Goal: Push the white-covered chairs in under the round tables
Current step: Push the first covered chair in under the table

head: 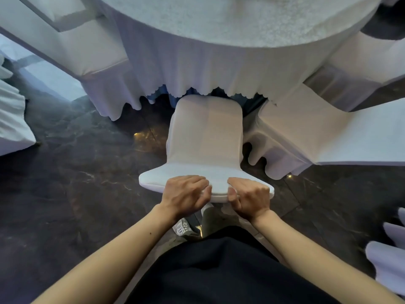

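Item: white-covered chair (206, 137), frame centre. Left hand (186, 194) and right hand (249, 197) grip its backrest top. Step: seat partly under round tabletop (230, 23). Next: straight forward push.

A dark, glossy stone floor with pale marble veins (87, 176) spreads across the room. Small warm glints of light (137, 134) reflect off it. Folded white cloth (11, 119) hangs at the left edge, tinted cool blue.

centre chair (207, 130): white cover, upright, seat front at the tablecloth hem
round table (236, 20): far, white scalloped cloth
right chair (306, 128): angled, just beside centre chair
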Demonstrator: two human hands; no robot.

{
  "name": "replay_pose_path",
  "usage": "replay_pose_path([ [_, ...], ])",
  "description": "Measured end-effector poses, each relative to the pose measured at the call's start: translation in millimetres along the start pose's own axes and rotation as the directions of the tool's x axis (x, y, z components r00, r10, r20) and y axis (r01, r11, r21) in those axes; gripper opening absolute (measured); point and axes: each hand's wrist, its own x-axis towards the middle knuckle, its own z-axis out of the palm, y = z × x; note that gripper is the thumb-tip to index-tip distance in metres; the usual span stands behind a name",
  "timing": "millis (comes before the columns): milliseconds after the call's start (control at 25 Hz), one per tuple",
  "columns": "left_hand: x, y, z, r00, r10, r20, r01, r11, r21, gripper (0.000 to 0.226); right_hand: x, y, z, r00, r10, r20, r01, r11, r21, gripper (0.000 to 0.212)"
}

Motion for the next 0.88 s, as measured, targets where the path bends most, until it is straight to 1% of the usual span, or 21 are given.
replay_pose_path([
  [160, 7.4, -9.3, 1.5, 1.0, 0.027, -0.008, -0.027, 1.0, 0.014, 0.05, 8.7, 1.5, 6.1, 0.999, -0.005, -0.052, 0.004, 1.0, -0.022, 0.055],
  [360, 49.1, -40.2, -6.2, 0.999, 0.026, -0.024, -0.025, 0.999, 0.03, 0.054, 57.0, 4.6, 20.1, 0.994, -0.003, -0.11, 0.0, 1.0, -0.028, 0.057],
  [520, 92.4, -69.6, -14.6, 0.997, 0.048, -0.057, -0.045, 0.998, 0.054, 0.044, 107.9, 9.5, 33.7, 0.99, -0.022, -0.141, 0.014, 0.998, -0.054, 0.061],
  [640, 141.2, -93.6, -19.0, 0.997, 0.014, -0.075, -0.007, 0.995, 0.097, 0.04, 160.3, 23.5, 46.2, 0.993, -0.007, -0.116, 0.002, 0.999, -0.037, 0.059],
  [800, 185.4, -115.6, -17.1, 0.996, -0.03, -0.085, 0.038, 0.995, 0.093, 0.043, 212.7, 37.9, 53.4, 0.996, -0.018, -0.091, 0.012, 0.998, -0.069, 0.048],
  [880, 203.1, -125.0, -19.9, 0.996, -0.06, -0.072, 0.066, 0.994, 0.084, 0.045, 232.6, 41.0, 58.3, 0.998, 0.002, -0.068, -0.007, 0.997, -0.073, 0.052],
])
